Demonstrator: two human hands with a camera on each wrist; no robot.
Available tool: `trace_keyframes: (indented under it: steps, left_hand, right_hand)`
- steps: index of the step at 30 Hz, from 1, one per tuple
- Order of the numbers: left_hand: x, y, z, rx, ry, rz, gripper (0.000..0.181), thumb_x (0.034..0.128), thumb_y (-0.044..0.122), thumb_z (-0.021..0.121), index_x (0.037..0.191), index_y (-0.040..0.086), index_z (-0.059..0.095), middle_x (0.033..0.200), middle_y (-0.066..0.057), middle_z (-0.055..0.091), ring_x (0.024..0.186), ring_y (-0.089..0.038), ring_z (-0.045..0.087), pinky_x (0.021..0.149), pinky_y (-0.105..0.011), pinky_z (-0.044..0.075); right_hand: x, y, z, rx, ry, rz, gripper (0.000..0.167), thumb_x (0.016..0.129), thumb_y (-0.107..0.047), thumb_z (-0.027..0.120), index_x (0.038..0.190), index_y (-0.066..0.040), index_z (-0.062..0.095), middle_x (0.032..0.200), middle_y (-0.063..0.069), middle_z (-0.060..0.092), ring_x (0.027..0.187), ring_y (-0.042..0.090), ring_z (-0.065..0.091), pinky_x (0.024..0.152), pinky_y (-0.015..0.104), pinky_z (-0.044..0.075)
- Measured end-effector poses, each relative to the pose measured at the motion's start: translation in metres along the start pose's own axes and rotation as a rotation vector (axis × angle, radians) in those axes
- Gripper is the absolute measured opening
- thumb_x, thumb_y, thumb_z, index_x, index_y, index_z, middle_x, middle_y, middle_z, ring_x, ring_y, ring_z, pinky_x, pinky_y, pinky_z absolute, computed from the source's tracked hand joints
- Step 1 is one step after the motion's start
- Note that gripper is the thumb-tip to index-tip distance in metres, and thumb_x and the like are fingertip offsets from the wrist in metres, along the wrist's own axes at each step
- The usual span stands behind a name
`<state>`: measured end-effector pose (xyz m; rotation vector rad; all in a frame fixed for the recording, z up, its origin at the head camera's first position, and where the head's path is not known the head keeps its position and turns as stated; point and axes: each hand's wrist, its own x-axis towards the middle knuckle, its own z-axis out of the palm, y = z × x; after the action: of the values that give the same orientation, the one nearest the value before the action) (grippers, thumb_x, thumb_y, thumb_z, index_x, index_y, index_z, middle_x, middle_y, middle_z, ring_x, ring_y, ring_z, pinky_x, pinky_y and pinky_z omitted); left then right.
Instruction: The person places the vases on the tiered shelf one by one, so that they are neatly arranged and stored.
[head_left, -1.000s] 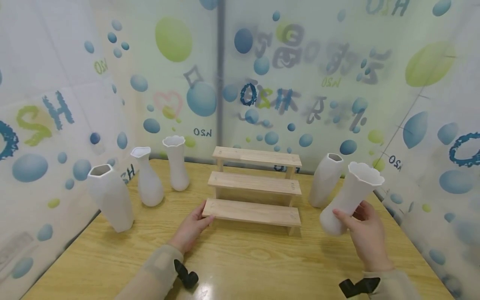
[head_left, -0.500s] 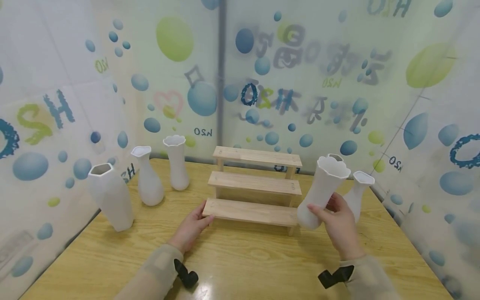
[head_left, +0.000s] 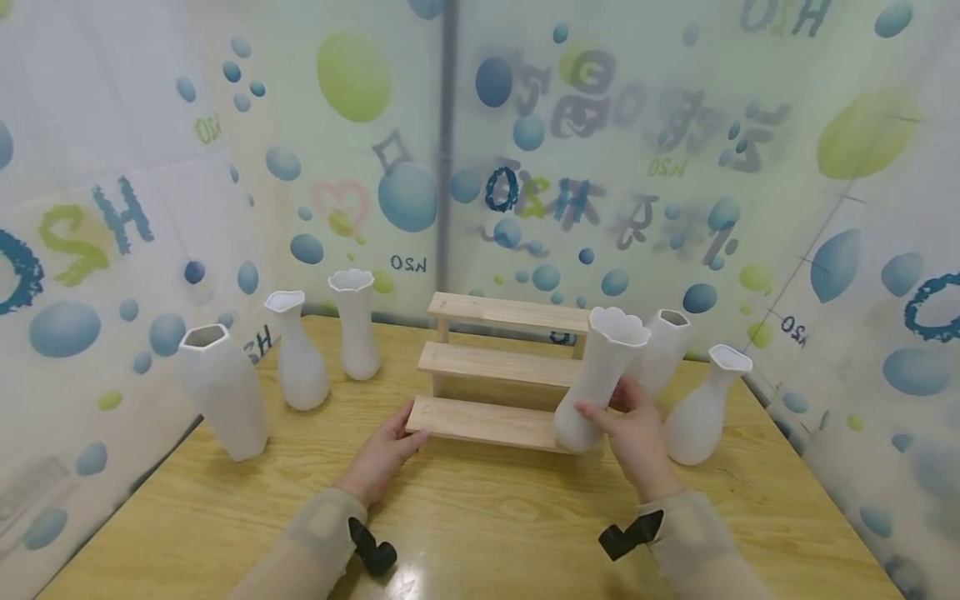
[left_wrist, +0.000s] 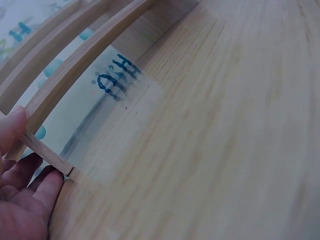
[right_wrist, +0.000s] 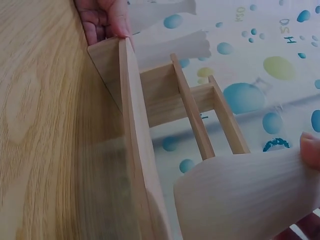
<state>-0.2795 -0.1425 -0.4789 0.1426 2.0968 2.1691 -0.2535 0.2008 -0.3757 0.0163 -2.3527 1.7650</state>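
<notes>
Vase (head_left: 596,383) leans in right hand (head_left: 633,433) — left hand (head_left: 381,460) grips lowest wooden step (head_left: 487,423).

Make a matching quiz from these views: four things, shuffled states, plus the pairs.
Things
1. left hand
2. right hand
3. rack
4. held vase

States
a. white, tilted, scalloped rim
b. gripping a wooden edge
c. three tiers, pale wood
d. holding something white

Pairs
1-b, 2-d, 3-c, 4-a
</notes>
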Motion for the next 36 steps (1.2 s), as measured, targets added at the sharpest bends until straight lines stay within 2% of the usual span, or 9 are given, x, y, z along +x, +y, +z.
trace_keyframes:
  steps: [9, 16, 21, 27, 36]
  left_hand:
    - [0.001, 0.002, 0.002, 0.002, 0.000, -0.004, 0.072, 0.0954, 0.016, 0.061, 0.154, 0.009, 0.019, 0.155, -0.015, 0.027, 0.139, -0.030, 0.029, 0.112, -0.049, 0.025]
    - [0.004, -0.001, 0.002, -0.002, 0.002, 0.003, 0.071, 0.0956, 0.015, 0.060, 0.154, 0.009, 0.020, 0.154, -0.014, 0.029, 0.137, -0.028, 0.032, 0.112, -0.047, 0.026]
    - [0.004, -0.002, 0.001, 0.001, -0.006, 0.016, 0.071, 0.0961, 0.016, 0.060, 0.154, 0.009, 0.018, 0.155, -0.014, 0.028, 0.138, -0.028, 0.030, 0.111, -0.046, 0.027]
    - [0.002, -0.001, 0.000, -0.020, -0.020, 0.029, 0.071, 0.0965, 0.015, 0.059, 0.154, 0.009, 0.018, 0.155, -0.014, 0.026, 0.141, -0.028, 0.025, 0.113, -0.046, 0.023]
    - [0.003, -0.003, -0.001, 0.000, -0.009, 0.018, 0.072, 0.0956, 0.018, 0.061, 0.154, 0.009, 0.019, 0.155, -0.014, 0.027, 0.140, -0.028, 0.026, 0.112, -0.046, 0.024]
  right_hand:
    - [0.006, -0.001, 0.020, 0.034, -0.055, 0.033, 0.075, 0.078, -0.035, 0.080, 0.139, -0.012, 0.045, 0.134, 0.011, 0.050, 0.122, 0.030, 0.045, 0.104, 0.053, 0.036]
    - [0.011, 0.005, 0.033, 0.046, -0.061, -0.016, 0.070, 0.078, -0.031, 0.081, 0.137, -0.012, 0.048, 0.131, 0.011, 0.053, 0.119, 0.029, 0.048, 0.101, 0.051, 0.039]
    - [0.013, 0.007, 0.037, 0.034, -0.062, -0.017, 0.071, 0.078, -0.034, 0.081, 0.137, -0.014, 0.047, 0.131, 0.008, 0.053, 0.119, 0.028, 0.049, 0.101, 0.051, 0.040]
    - [0.013, 0.007, 0.041, 0.024, -0.071, -0.026, 0.072, 0.078, -0.036, 0.081, 0.138, -0.016, 0.046, 0.132, 0.008, 0.053, 0.120, 0.028, 0.049, 0.102, 0.051, 0.040]
    - [0.015, 0.010, 0.047, 0.050, -0.065, -0.050, 0.068, 0.078, -0.032, 0.081, 0.135, -0.014, 0.049, 0.131, 0.009, 0.055, 0.119, 0.028, 0.051, 0.101, 0.050, 0.040]
